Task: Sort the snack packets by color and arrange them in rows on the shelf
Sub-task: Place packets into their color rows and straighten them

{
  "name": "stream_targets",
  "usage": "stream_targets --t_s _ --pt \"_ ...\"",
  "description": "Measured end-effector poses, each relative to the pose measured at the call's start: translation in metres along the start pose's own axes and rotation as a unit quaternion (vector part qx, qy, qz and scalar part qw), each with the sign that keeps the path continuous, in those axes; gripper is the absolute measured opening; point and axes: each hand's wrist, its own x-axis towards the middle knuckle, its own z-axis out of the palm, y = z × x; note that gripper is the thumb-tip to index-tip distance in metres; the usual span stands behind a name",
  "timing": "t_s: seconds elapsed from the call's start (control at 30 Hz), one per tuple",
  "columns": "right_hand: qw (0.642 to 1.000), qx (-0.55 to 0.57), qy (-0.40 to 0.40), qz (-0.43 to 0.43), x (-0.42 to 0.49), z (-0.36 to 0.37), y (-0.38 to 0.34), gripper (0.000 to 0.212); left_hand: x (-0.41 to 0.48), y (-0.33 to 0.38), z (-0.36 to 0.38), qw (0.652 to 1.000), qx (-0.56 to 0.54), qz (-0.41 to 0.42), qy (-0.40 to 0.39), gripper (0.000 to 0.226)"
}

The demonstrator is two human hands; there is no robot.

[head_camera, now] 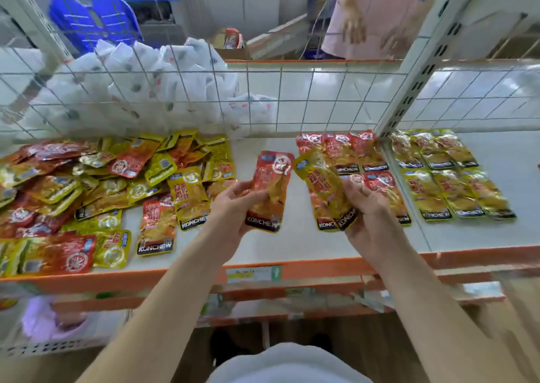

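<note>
Snack packets (87,184) lie in a mixed heap at the left of the shelf (292,245). Red rows (365,155) and yellow rows (450,178) lie at the right, before a wire grid (292,99). The left hand (233,207) grips a red packet (273,190) by its lower half. The right hand (368,216) grips a yellow packet (321,184) over the red rows.

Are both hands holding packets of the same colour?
No, the left hand grips a red packet while the right hand grips a yellow packet.
</note>
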Motion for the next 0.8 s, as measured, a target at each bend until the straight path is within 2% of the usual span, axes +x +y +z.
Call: stream_targets --t_s 0.17,0.27,0.43,0.57,0.7,0.8 --pt "1.0 0.002 0.012 0.009 -0.01 -0.035 0.0 0.019 -0.005 -0.022 0.031 0.996 0.06 0.033 0.064 0.014" --pt "1.0 -0.007 -0.01 0.006 -0.013 -0.051 -0.008 0.043 -0.01 -0.034 0.043 0.989 0.093 0.048 0.102 0.014" --pt "0.987 -0.161 -0.024 -0.008 -0.011 -0.068 -0.014 0.026 -0.023 -0.052 0.057 0.973 0.151 0.078 0.158 0.017" --pt "0.977 -0.211 -0.04 -0.014 -0.008 -0.079 -0.008 0.011 -0.03 -0.063 0.063 0.959 0.191 0.096 0.186 0.019" --pt "0.957 -0.282 -0.032 -0.058 -0.006 -0.08 0.003 0.008 -0.03 -0.068 0.064 0.945 0.233 0.125 0.192 0.024" --pt "0.943 -0.319 -0.009 -0.098 0.0 -0.077 0.013 0.007 -0.019 -0.071 0.059 0.913 0.319 0.167 0.193 0.021"
